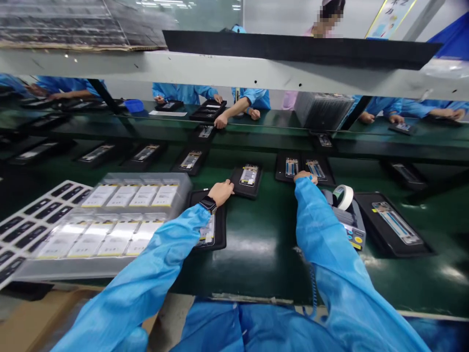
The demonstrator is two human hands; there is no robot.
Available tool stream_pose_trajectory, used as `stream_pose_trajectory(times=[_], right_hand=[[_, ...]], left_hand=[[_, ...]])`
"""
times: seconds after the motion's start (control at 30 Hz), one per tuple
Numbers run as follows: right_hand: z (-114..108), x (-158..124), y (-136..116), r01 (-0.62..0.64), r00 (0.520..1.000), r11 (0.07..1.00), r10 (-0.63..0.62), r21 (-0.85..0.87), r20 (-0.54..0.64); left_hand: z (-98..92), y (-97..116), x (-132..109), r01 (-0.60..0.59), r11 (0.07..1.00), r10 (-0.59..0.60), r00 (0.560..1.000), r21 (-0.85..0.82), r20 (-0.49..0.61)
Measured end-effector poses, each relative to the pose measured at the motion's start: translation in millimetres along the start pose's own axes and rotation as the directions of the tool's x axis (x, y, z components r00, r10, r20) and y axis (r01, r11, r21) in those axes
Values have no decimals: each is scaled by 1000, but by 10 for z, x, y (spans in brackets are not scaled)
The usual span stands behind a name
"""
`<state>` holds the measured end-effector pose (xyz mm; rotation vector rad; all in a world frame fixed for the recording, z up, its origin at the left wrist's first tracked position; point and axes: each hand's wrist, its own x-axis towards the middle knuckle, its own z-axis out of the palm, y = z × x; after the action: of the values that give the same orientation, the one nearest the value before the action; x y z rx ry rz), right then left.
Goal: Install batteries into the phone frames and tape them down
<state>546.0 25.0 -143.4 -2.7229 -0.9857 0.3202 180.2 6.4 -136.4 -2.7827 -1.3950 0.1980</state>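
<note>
My left hand [222,193], with a watch at the wrist, pinches the left edge of a small black tray [238,188] between closed fingers. A phone housing [249,175] with a white-labelled battery lies in that tray. Under my left wrist, another black tray [220,234] holds a phone partly hidden by my sleeve. My right hand [306,177] is closed on the front edge of a black tray [284,177] further right. Two phone housings with blue strips, one at left [292,167] and one at right [315,169], lie just beyond its fingers.
Clear plastic trays of white batteries [135,195] stand at left beside a sheet of black stickers [47,215]. A tape roll [344,197] sits on a grey dispenser [353,225] near another phone tray [395,225]. More trays line the green belt; co-workers' hands [221,121] work opposite beneath a shelf.
</note>
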Motion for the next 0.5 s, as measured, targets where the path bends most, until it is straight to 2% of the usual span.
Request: stream_pose_trajectory(times=[0.13, 0.23, 0.4, 0.5], right_hand=[[129, -11, -149, -63, 996, 998, 61, -29, -68], [224, -48, -270, -74, 995, 997, 73, -18, -64], [293, -105, -431, -125, 991, 992, 125, -6, -51], [275, -157, -492, -142, 987, 990, 142, -5, -73]], left_hand=[[-35, -120, 416, 67, 997, -67, 997, 26, 24], [-51, -204, 629, 138, 990, -139, 990, 28, 29], [-94, -295, 634, 211, 977, -210, 977, -27, 40], [-227, -411, 556, 222, 972, -218, 974, -80, 61]])
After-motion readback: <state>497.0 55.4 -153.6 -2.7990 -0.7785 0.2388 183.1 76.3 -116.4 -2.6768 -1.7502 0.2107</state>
